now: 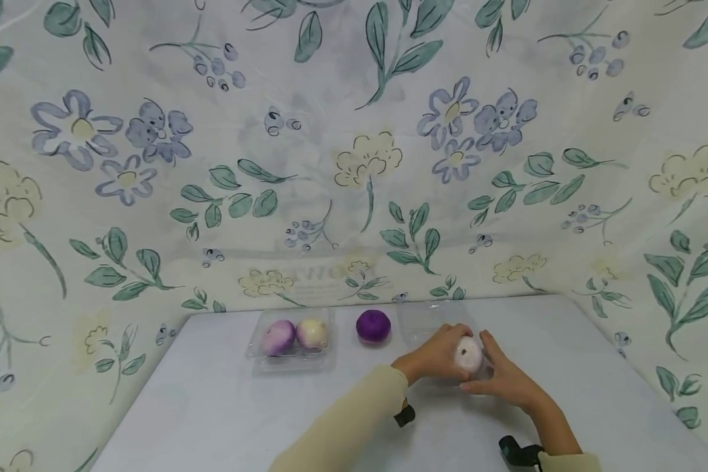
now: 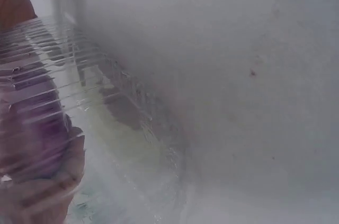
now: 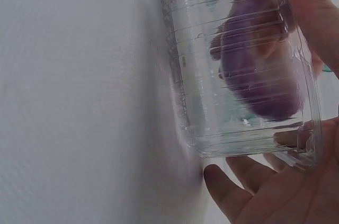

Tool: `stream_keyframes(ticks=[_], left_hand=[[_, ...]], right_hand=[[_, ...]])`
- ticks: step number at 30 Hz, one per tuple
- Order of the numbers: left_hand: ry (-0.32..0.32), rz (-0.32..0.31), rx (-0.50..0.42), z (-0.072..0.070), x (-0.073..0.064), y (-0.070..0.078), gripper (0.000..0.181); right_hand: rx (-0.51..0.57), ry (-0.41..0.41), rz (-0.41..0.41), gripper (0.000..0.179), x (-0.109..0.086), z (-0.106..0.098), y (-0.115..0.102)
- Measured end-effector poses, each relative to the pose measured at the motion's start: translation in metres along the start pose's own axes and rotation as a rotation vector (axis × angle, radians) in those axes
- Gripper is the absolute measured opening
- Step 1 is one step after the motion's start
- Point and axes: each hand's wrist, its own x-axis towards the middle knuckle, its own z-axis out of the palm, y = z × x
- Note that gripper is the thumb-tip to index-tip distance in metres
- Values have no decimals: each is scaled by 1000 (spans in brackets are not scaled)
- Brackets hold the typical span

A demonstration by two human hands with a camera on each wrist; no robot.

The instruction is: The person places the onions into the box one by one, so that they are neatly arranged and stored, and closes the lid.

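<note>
My left hand (image 1: 442, 354) holds a pale purple-and-white onion (image 1: 469, 354), its root end facing me, at a clear plastic container (image 3: 193, 102). The right wrist view shows the onion (image 3: 259, 70) through the ribbed container wall, with fingers round it. My right hand (image 1: 504, 379) curves about the right end of the container, thumb and fingers on opposite sides. In the left wrist view the onion (image 2: 37, 134) appears blurred behind the clear wall.
A second clear container (image 1: 259, 354) on the left holds two onions (image 1: 295, 335). Between the two containers sits a deep purple onion-like vegetable (image 1: 373, 326). The white table (image 1: 212, 419) ends at a floral cloth (image 1: 313, 151) behind and at the sides.
</note>
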Motion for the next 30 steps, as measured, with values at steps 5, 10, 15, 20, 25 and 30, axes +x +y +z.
stream_keyframes(ticks=[5,10,15,20,25,30], left_hand=[[1,-33,6,6,5,0,74],[6,-32,40,9,6,-2,71],[17,-19,51,11,6,-4,70],[12,-6,62,13,6,-5,70],[11,14,82,11,7,-4,73],[25,43,81,11,6,-4,72]], right_hand=[[-4,6,6,131,-2,0,-2],[-8,3,-7,130,0,1,-4],[-6,-2,-17,130,1,3,-4],[-5,-1,-19,130,1,2,-3],[4,5,-27,129,1,0,-3],[5,1,-23,128,2,0,-1]])
